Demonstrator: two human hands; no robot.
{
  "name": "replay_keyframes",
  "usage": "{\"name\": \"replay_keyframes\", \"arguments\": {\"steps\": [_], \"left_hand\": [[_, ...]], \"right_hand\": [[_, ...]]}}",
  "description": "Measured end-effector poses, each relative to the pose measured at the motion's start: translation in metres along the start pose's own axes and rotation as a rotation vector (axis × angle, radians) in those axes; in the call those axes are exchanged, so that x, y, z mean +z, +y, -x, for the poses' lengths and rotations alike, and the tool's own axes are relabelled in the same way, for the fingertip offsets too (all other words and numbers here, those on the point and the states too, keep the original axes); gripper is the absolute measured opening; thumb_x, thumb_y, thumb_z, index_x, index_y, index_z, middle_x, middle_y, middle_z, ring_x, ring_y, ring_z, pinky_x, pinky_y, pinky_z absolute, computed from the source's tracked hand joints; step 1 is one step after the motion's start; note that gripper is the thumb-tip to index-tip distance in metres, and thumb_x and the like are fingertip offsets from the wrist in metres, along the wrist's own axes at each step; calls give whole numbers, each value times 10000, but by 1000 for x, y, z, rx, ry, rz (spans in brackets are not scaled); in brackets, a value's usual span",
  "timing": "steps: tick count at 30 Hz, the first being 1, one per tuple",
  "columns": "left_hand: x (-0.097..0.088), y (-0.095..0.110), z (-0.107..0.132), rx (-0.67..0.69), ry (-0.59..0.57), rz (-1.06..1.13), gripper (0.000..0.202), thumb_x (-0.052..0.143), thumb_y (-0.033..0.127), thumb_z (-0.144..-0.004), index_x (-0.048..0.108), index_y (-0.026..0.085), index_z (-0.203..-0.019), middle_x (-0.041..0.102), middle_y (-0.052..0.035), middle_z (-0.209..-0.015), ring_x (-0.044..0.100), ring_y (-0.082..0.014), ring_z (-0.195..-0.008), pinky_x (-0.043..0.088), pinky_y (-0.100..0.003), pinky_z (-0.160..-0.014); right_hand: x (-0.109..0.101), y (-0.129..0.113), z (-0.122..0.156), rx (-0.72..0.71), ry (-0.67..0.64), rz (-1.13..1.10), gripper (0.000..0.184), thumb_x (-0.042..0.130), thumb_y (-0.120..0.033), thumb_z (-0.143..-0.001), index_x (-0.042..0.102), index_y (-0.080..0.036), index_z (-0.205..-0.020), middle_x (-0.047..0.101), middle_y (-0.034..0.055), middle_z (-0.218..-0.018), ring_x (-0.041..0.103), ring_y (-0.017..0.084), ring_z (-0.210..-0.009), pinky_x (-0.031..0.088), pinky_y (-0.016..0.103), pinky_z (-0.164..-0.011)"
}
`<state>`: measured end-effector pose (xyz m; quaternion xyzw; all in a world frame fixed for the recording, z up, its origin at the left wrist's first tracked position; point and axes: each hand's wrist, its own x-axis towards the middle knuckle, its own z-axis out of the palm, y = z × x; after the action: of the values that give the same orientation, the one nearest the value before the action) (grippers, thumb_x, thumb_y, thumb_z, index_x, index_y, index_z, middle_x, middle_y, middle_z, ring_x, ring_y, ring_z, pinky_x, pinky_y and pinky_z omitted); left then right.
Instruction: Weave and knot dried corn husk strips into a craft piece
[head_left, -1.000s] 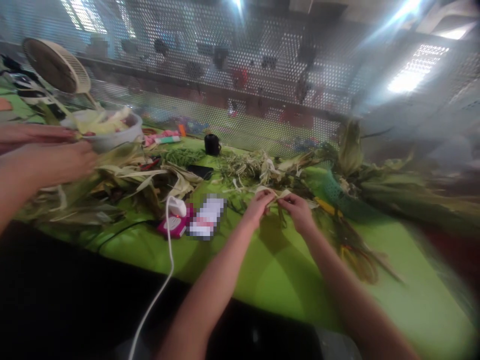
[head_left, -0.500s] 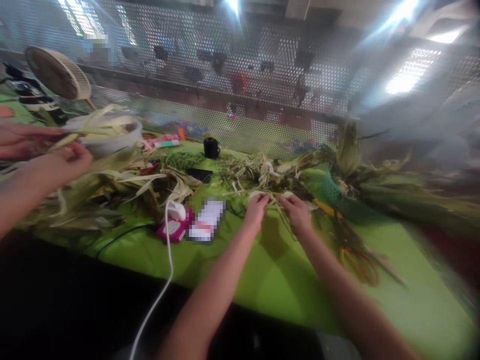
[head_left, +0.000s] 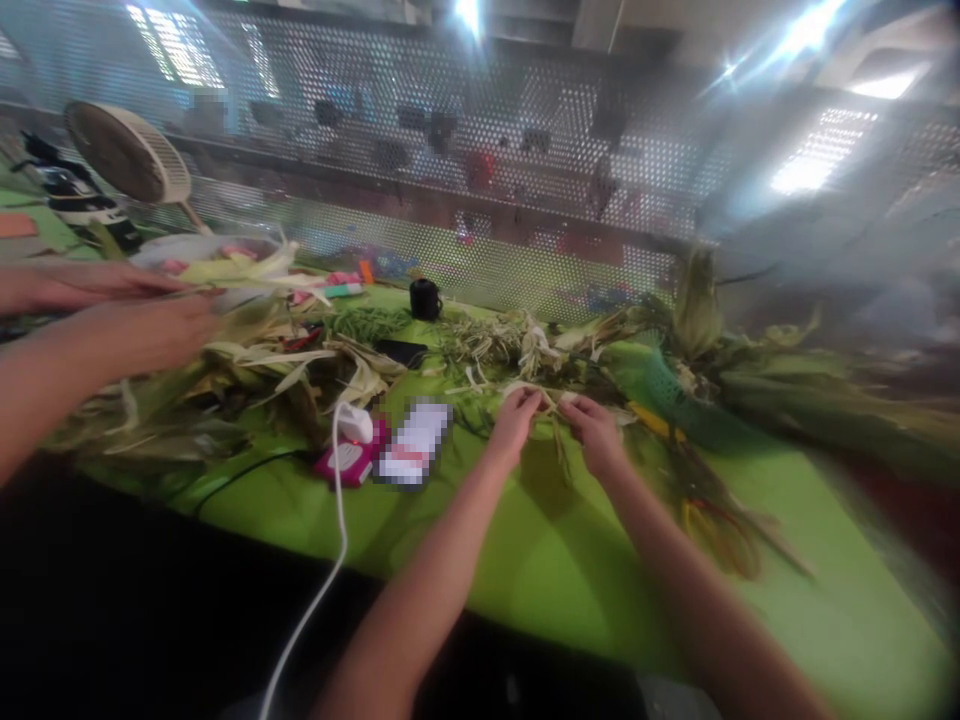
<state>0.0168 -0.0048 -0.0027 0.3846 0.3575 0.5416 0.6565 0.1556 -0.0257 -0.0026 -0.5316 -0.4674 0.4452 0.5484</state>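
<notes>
Both of my hands are over the green table (head_left: 540, 590), pinching thin pale strips of corn husk (head_left: 553, 402) between them. My left hand (head_left: 516, 418) is closed on one side of the strips, with fingertips together. On the other side my right hand (head_left: 595, 428) is closed as well, a short gap from the left. Loose strip ends hang down between the two hands. Just behind them lies a heap of dry shredded husk (head_left: 495, 340). Exactly how the strips cross at my fingertips is too small to make out.
At the left, a co-worker's hands (head_left: 150, 320) hold husk over a husk pile (head_left: 255, 370). A pink power strip (head_left: 352, 455) with a white plug and cable lies beside a phone (head_left: 416, 443). Yellow-handled scissors (head_left: 720, 535), a green basket (head_left: 675, 390) and a black mug (head_left: 425, 298) stand around.
My hands stay nearly in place; the hanging strip ends have shifted and now drop straighter between them. The co-worker's hands have moved right, and the husk they held has shifted.
</notes>
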Motion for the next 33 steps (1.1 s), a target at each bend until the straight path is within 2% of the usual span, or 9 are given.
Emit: {"name": "replay_keyframes", "arguments": {"steps": [4, 7, 15, 20, 25, 29, 33], "left_hand": [[-2, -2, 0, -23, -63, -27, 265, 692, 427, -752, 614, 180, -804, 583, 6, -726, 473, -84, -581, 310, -195, -483], [-2, -3, 0, 4, -118, -46, 293, 733, 430, -712, 617, 172, -790, 534, 26, -668, 425, -68, -540, 289, -199, -472], [-1, -1, 1, -46, -62, -72, 189, 699, 335, -737, 611, 168, -737, 562, 15, -656, 483, -90, -579, 324, -213, -524], [-1, -4, 0, -27, -145, -132, 250, 712, 401, -742, 604, 175, -750, 500, 32, -610, 404, -79, -512, 287, -225, -504], [-3, -2, 0, 23, -239, -187, 258, 710, 407, -752, 631, 162, -758, 562, 6, -669, 489, -102, -605, 376, -236, -601], [-4, -1, 0, 16, -282, -193, 221, 737, 346, -715, 666, 158, -807, 638, -17, -770, 545, -121, -683, 403, -245, -664], [-4, -2, -1, 5, -240, -202, 193, 736, 318, -702, 663, 156, -778, 620, -3, -714, 504, -102, -623, 367, -225, -595]], "right_hand": [[-1, -3, 0, -31, 12, 12, 339, 737, -525, -689, 641, -203, -730, 528, -40, -598, 312, 87, -486, 194, 247, -469], [0, -5, 1, -49, 30, 28, 323, 755, -497, -673, 626, -201, -680, 491, -54, -557, 303, 87, -488, 204, 253, -479], [-3, -7, 4, -48, -12, -19, 271, 765, -441, -677, 639, -203, -708, 565, -27, -642, 433, 109, -561, 312, 243, -530], [-7, -7, 3, -30, 0, -29, 298, 771, -459, -665, 618, -206, -697, 565, -28, -639, 456, 115, -566, 345, 244, -533], [-10, -11, 3, -8, 16, -88, 293, 803, -410, -626, 603, -200, -666, 568, -34, -628, 480, 109, -570, 374, 241, -546], [-11, -17, 5, -10, 31, -129, 271, 802, -394, -621, 624, -199, -681, 593, -32, -646, 510, 111, -581, 413, 249, -585], [-11, -17, 4, 17, 19, -137, 285, 797, -424, -621, 633, -209, -709, 606, -29, -656, 533, 121, -579, 433, 261, -591]]}}
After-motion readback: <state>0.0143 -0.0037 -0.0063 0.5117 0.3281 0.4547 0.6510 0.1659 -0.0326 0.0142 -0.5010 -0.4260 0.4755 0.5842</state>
